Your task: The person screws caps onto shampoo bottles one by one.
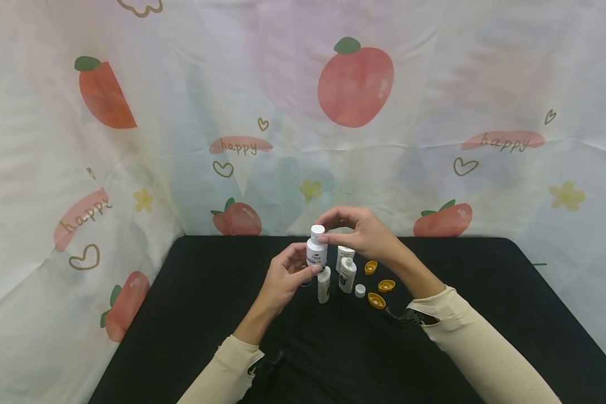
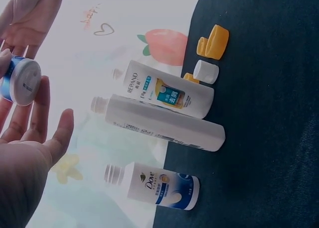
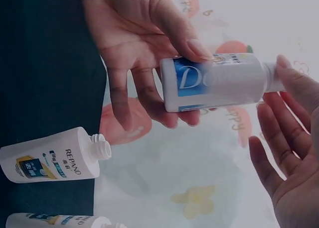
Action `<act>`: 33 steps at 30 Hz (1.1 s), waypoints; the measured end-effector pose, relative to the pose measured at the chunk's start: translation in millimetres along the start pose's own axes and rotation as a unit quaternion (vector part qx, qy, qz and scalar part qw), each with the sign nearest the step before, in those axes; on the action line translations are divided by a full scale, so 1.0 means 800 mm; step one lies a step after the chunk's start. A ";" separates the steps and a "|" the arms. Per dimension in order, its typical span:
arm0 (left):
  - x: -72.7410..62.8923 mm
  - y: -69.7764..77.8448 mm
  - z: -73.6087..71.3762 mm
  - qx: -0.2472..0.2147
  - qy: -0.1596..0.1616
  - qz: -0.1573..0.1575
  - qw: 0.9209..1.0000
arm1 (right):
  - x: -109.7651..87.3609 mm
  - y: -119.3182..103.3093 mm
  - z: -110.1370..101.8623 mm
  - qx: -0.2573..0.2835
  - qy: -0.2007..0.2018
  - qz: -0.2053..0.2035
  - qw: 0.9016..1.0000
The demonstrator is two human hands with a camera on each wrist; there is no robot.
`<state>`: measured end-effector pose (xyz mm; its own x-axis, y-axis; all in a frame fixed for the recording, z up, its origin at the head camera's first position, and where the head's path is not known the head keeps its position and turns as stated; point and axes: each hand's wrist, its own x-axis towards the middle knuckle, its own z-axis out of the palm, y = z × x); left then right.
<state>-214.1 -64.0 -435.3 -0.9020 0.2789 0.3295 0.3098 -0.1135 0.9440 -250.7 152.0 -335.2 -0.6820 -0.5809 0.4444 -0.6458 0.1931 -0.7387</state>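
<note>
Raised above the table is a white Dove bottle (image 1: 316, 252) with a blue label, held between the thumb and fingers of my left hand (image 1: 281, 279). My right hand (image 1: 359, 231) pinches the white cap (image 1: 317, 230) at its top between thumb and fingers. In the right wrist view the held bottle (image 3: 217, 83) shows its label side, with the cap under the right thumb. Below stand several capless bottles: a REPAND bottle (image 2: 169, 91), a white bottle seen from its side (image 2: 164, 121) and another Dove bottle (image 2: 162, 185).
A loose white cap (image 1: 360, 290) lies right of the standing bottles. Three yellow ingot-shaped pieces, one of them nearest the front (image 1: 376, 301), are spread beside it. Black cloth covers the table (image 1: 192, 314); a printed fabric curtain (image 1: 283, 84) hangs behind it.
</note>
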 end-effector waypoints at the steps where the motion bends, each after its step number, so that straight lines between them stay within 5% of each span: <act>1: 0.000 0.000 0.000 0.000 0.000 0.001 1.000 | 0.000 0.000 0.001 0.001 0.001 0.001 1.000; 16: -0.001 0.003 0.002 0.005 -0.004 0.006 1.000 | -0.004 0.000 0.003 0.003 -0.033 -0.002 0.999; 33: -0.004 0.003 0.000 0.000 0.003 0.003 1.000 | -0.007 0.004 -0.001 0.007 -0.018 -0.003 1.000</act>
<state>-210.7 -64.7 -433.9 -0.9020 0.2729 0.3345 0.3147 -0.1149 0.9422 -249.4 156.7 -339.9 -0.6649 -0.6100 0.4311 -0.6453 0.1784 -0.7428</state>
